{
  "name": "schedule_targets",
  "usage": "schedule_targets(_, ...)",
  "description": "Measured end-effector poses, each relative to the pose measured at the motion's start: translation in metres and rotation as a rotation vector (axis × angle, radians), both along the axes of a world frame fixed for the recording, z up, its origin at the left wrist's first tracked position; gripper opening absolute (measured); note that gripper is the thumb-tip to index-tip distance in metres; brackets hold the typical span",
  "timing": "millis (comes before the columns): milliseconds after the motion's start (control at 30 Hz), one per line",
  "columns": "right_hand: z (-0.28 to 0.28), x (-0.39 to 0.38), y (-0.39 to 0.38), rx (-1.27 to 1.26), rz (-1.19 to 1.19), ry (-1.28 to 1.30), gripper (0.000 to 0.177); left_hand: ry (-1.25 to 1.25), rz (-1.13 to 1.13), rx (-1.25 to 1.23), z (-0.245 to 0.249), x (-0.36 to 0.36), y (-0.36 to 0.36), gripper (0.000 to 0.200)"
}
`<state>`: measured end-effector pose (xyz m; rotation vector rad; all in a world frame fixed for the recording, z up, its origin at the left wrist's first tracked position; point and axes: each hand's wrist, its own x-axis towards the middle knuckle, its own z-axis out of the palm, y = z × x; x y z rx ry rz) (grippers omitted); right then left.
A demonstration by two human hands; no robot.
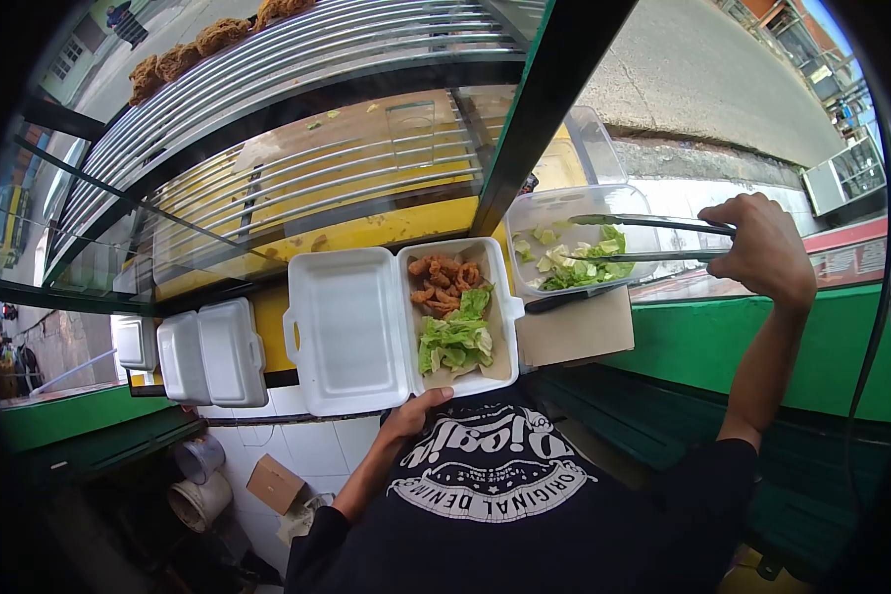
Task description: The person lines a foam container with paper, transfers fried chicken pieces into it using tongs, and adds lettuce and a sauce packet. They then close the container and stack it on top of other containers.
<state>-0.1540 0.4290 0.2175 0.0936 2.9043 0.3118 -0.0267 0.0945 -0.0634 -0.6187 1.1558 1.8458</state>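
An open white foam takeaway box point(348, 327) lies in front of me. Its right half holds fried chicken pieces point(444, 284) and chopped lettuce point(455, 344) on brown paper. My left hand point(418, 414) grips the box's near edge, thumb over the rim and the other fingers hidden underneath. On the right, my right hand point(759, 246) is closed around metal tongs point(653, 222). The tongs' two arms are apart, their tips over a clear plastic tub point(636, 204) with more lettuce point(604, 265) in it. No food shows between the tips.
A glass display case point(317, 213) with metal racks stands ahead, several fried pieces point(178, 61) on top. Closed foam boxes point(230, 351) sit at left. A brown cardboard piece point(576, 329) lies below the tub. A dark post point(554, 109) rises between case and tub. A green ledge point(683, 342) runs right.
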Motion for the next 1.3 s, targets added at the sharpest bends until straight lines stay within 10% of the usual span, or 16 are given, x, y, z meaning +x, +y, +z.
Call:
schedule_targets(1000,-0.107,-0.033,0.003,-0.002,0.287,-0.092,0.04,0.051,0.024,0.077,-0.024,0.004,-0.003,0.047)
schedule_targets(1300,-0.01,0.004,-0.008,-0.249,0.169,-0.058,0.033,-0.017,-0.054,-0.084,-0.005,-0.001,-0.004,0.041)
